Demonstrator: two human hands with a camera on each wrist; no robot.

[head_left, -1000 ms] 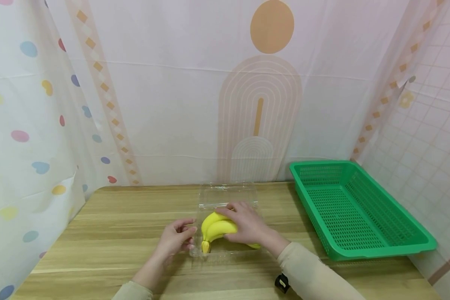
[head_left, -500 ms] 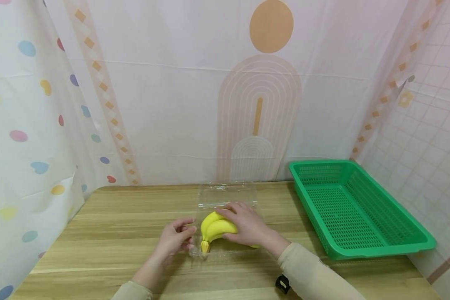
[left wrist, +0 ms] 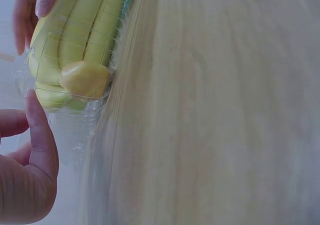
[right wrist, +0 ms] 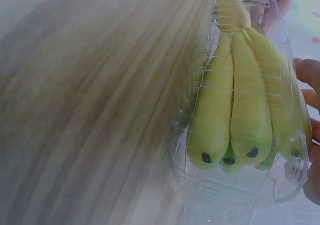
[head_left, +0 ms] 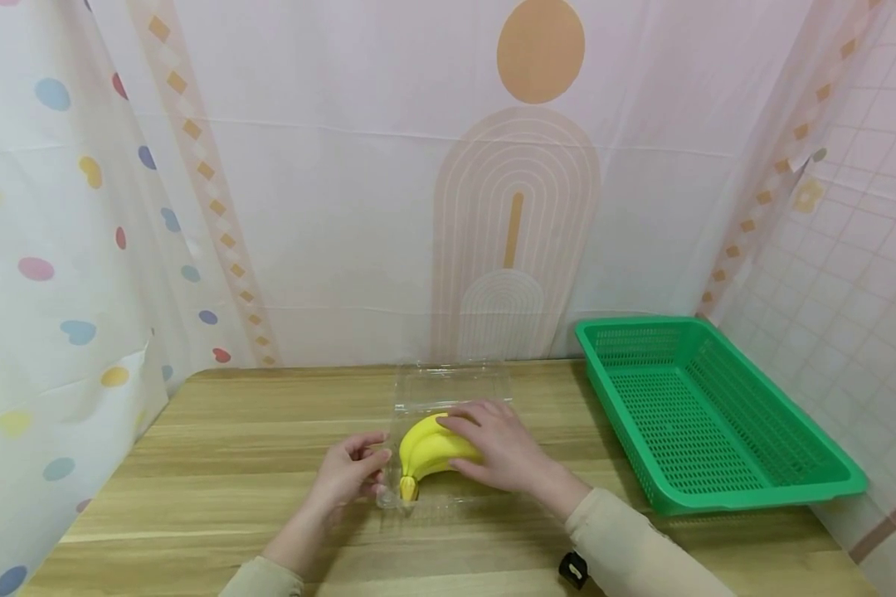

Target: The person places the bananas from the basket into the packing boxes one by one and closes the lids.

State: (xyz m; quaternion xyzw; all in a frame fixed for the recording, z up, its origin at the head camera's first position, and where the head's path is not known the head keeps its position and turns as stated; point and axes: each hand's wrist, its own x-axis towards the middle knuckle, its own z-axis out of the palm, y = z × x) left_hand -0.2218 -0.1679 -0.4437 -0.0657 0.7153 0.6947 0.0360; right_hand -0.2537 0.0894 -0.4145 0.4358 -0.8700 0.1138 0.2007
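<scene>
A bunch of yellow bananas [head_left: 436, 444] lies in a clear plastic clamshell box [head_left: 451, 390], whose lid is folded back toward the wall. The stem end points to the front left; the dark tips show through the box wall in the right wrist view. My left hand [head_left: 351, 473] holds the box's left edge between thumb and fingers. From above, my right hand [head_left: 504, 448] touches the bananas at their right part, fingers spread and slightly bent over them. The hand hides the right end of the bunch in the head view.
A green perforated plastic basket [head_left: 687, 431] stands on the right of the wooden table [head_left: 269, 414]. A small black object [head_left: 573, 570] sits by the right sleeve. Patterned curtains hang behind the table and on both sides.
My right hand has loosened from the bananas and slid slightly right, uncovering more of them. My left hand stays at the box's edge.
</scene>
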